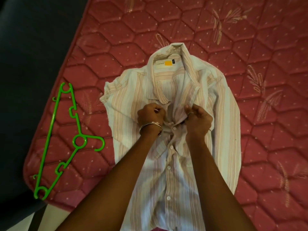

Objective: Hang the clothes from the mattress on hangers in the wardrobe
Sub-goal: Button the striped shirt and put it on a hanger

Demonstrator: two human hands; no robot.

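The striped shirt (pixel 175 130) lies flat in the middle of the frame on the red quilted mattress (pixel 250 39), collar toward the top, its inner label with a yellow patch showing just below the collar. Its button placket runs down the centre to the bottom edge, several white buttons in a line — the lower ones look fastened. Both hands are on the placket just below the collar: the left hand (pixel 150 116), a metal bangle on its wrist, has its fingers curled and pinches the left edge of the shirt front; the right hand (pixel 197 120), a ring on one finger, is clenched on the right edge of the fabric. Each grip is closed on cloth, the two hands close together with a button just between and below them. Out at the left of the frame, near the mattress corner, a bright green plastic hanger (pixel 66 139) lies flat on the mattress, its hook pointing toward the shirt — apart from it, untouched.
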